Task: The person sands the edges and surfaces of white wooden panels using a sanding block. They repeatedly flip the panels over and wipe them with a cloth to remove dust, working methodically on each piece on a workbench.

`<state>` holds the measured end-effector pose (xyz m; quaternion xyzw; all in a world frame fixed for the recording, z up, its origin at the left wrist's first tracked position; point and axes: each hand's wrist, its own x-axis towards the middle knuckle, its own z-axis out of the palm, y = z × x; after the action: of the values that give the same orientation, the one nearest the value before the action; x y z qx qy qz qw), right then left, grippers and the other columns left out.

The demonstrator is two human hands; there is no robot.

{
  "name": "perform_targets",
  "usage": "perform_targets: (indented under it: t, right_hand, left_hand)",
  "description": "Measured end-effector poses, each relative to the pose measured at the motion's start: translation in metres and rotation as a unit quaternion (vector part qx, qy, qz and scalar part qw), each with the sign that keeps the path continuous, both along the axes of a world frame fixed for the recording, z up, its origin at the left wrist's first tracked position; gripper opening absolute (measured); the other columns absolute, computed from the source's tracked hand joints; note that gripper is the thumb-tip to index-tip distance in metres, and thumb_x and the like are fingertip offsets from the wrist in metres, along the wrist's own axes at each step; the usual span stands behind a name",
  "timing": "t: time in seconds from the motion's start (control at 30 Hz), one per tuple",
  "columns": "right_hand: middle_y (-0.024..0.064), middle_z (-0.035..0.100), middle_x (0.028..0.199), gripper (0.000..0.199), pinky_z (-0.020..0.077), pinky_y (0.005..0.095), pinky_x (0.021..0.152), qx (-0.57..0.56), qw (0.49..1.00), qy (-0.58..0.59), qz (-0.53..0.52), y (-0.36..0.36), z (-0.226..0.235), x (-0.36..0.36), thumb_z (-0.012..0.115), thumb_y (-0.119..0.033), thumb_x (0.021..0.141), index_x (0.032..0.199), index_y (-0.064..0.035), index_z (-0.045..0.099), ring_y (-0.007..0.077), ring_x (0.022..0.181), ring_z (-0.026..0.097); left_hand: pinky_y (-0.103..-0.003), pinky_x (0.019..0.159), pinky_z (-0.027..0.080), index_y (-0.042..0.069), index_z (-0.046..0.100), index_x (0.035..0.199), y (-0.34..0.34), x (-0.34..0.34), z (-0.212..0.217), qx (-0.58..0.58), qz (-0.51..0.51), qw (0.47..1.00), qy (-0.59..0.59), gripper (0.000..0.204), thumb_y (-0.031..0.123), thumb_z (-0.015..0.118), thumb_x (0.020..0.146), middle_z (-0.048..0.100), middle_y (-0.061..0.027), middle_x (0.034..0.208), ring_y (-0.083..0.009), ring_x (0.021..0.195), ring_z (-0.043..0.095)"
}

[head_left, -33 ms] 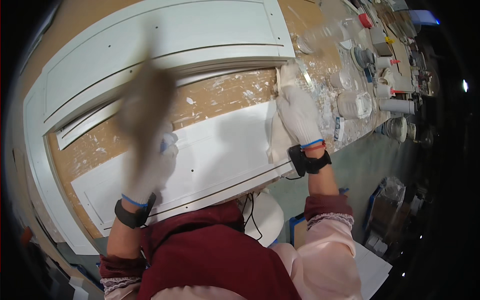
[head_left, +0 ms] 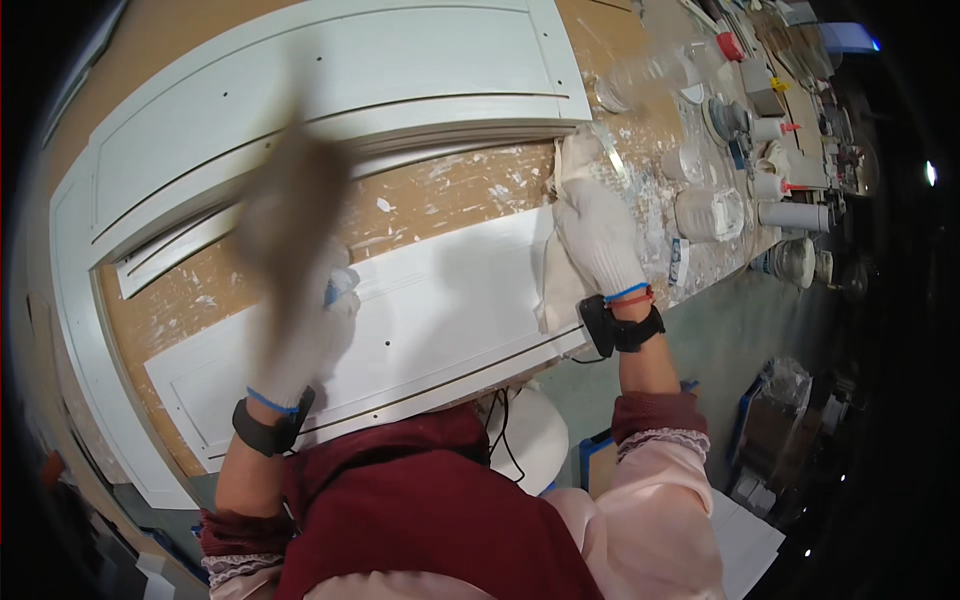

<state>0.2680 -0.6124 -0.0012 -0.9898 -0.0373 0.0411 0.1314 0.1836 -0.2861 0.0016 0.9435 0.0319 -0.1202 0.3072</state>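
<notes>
A white-painted panel [head_left: 430,320] with a grooved front edge lies flat before me. On its left part rests my left hand [head_left: 318,335] in a white knit glove, fingers curled. A small blue patch shows at those fingers, but a blurred dark smear in the view hides much of the hand, and what it holds cannot be made out. My right hand [head_left: 600,225], also gloved, is closed on a cream cloth [head_left: 560,275] at the panel's right end. The cloth hangs over that end and reaches up to the corner of a larger white framed panel [head_left: 400,70].
Between the panels shows a brown worktop [head_left: 450,185] spattered with white paint. To the right stand a clear plastic tub [head_left: 708,212], jars and several bottles, some with red nozzles. Below the worktop's edge are a white round stool [head_left: 535,430] and crates.
My right hand has shifted very slightly toward me on the cloth, its fingers more tucked in. The left hand stays in place on the panel.
</notes>
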Motion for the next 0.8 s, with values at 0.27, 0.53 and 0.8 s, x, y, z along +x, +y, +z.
perform_targets:
  t: [0.27, 0.53, 0.8]
  right_hand:
    - [0.0154, 0.068, 0.084, 0.023, 0.0504, 0.0376, 0.077, 0.208, 0.953, -0.088, -0.200, -0.040, -0.003, -0.014, 0.060, -0.019, 0.090, 0.100, 0.0007, 0.068, 0.0292, 0.081, 0.065]
    - [-0.0024, 0.056, 0.085, 0.025, 0.0400, 0.0210, 0.063, 0.464, 0.837, -0.165, -0.238, -0.081, 0.064, -0.101, 0.058, -0.006, 0.089, 0.110, 0.0062, 0.064, 0.0046, 0.073, 0.050]
    - [0.0083, 0.056, 0.124, 0.055, 0.0465, 0.0315, 0.093, 0.511, 0.821, -0.233, -0.098, -0.063, 0.111, -0.187, 0.062, -0.025, 0.092, 0.135, 0.0057, 0.048, 0.0166, 0.111, 0.056]
  left_hand:
    - [-0.042, 0.090, 0.050, 0.011, 0.063, 0.116, 0.000, 0.002, 0.005, -0.021, -0.008, 0.999, 0.029, 0.039, 0.023, 0.071, 0.080, 0.061, -0.0133, 0.120, -0.0346, 0.106, 0.062]
    - [-0.037, 0.091, 0.050, 0.011, 0.063, 0.123, 0.019, -0.004, 0.039, -0.082, 0.029, 0.996, 0.028, 0.045, 0.025, 0.071, 0.081, 0.065, -0.0121, 0.119, -0.0270, 0.106, 0.064]
    - [-0.029, 0.083, 0.051, 0.000, 0.061, 0.122, 0.137, -0.100, 0.084, -0.147, 0.162, 0.975, -0.037, 0.046, 0.014, 0.071, 0.079, 0.066, -0.0051, 0.101, -0.0133, 0.090, 0.060]
